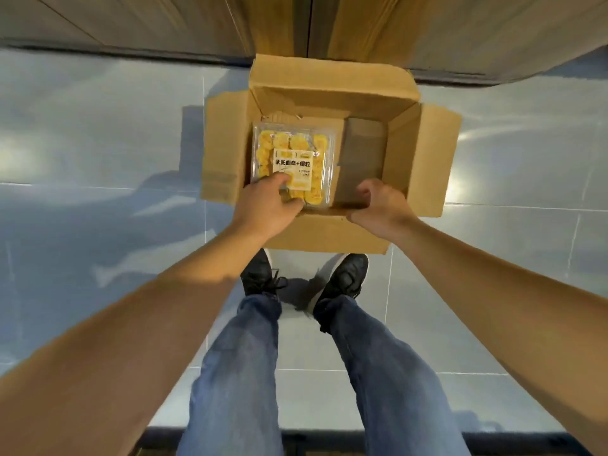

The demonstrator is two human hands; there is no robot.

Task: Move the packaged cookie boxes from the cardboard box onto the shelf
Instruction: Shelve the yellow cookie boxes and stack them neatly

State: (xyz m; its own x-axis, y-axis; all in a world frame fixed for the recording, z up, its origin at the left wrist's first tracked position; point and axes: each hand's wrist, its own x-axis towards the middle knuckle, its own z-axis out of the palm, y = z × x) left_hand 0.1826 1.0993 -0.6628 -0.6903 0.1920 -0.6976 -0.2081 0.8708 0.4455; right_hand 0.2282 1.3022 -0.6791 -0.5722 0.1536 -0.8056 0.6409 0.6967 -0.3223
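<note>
An open cardboard box (pixel 401 103) stands on the floor in front of my feet, flaps spread. In its left half lies a clear plastic cookie box (pixel 296 149) with yellow cookies and a white label. My left hand (pixel 268 207) grips the near edge of that cookie box, thumb on top, fingers curled at its front. My right hand (pixel 378 205) hovers over the box's near right part with fingers curled, holding nothing I can see. The right half of the box's bottom is bare. No shelf shelf-board is in view.
Glossy grey floor tiles (pixel 98 143) surround the box. Wooden panels with a dark vertical gap (pixel 309 24) rise just behind it. My jeans and black shoes (pixel 345 281) stand close to the near flap.
</note>
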